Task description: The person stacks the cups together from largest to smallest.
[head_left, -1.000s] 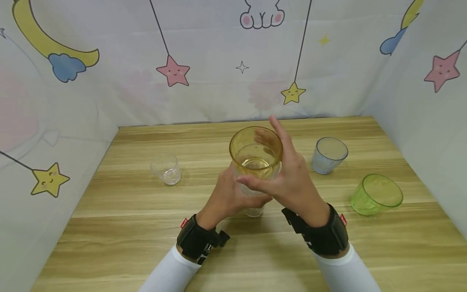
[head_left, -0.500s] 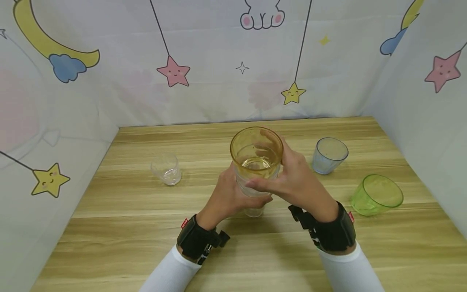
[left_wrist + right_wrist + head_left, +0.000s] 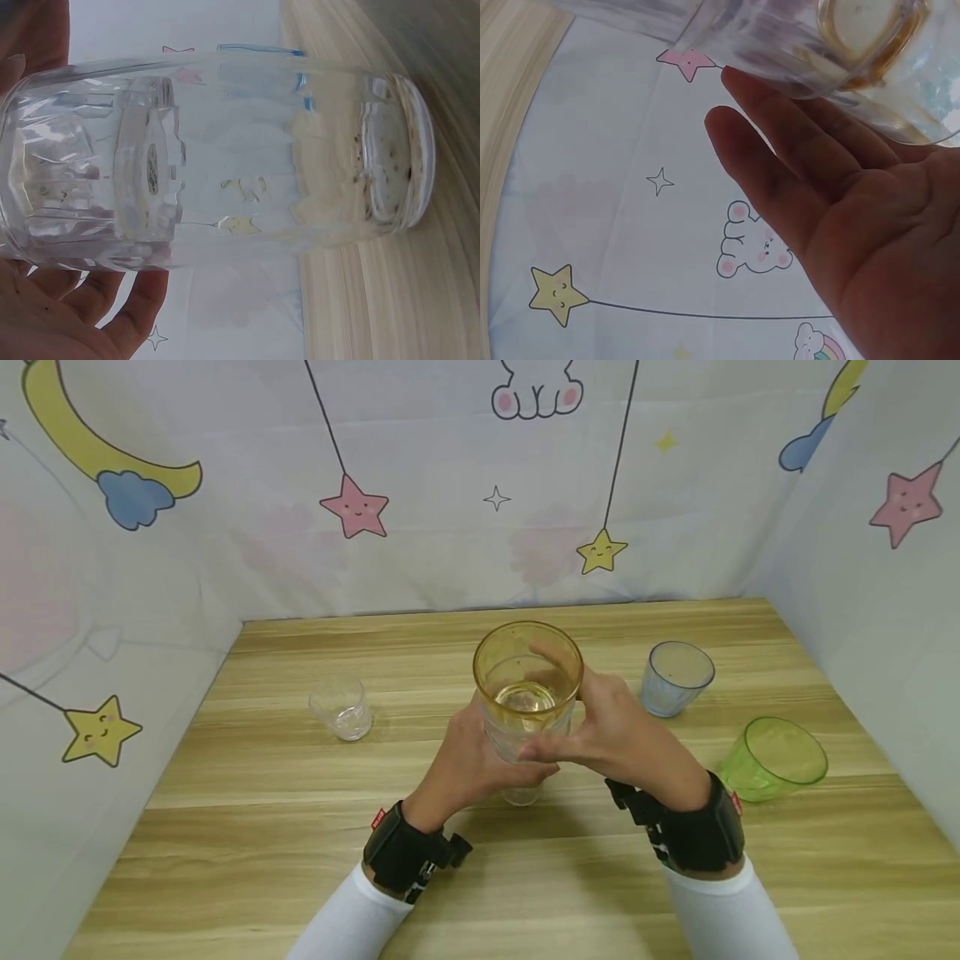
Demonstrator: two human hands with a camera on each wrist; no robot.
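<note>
Two hands were held together on one upright stack of glasses at the middle of the wooden table [image 3: 300, 843]. By the left hand [image 3: 472, 752], the clear glass [image 3: 247, 165] low in the stack was gripped, its side wrapped by bent fingers and thumb. By the right hand [image 3: 622, 735], set higher, the one amber glass [image 3: 517, 681] at the top was clasped, with the thumb placed on the near side and loosely curved fingers on the far side. The amber glass was nested in clear glass beneath; how many clear pieces were stacked could not be told. Three more glasses were seen on the table: one small clear tumbler [image 3: 347, 710] to the left, one blue tumbler [image 3: 677, 681] to the right, and one green tumbler [image 3: 776, 762] nearer on that side. Two black wristbands [image 3: 405, 852] were worn, one per wrist.
</note>
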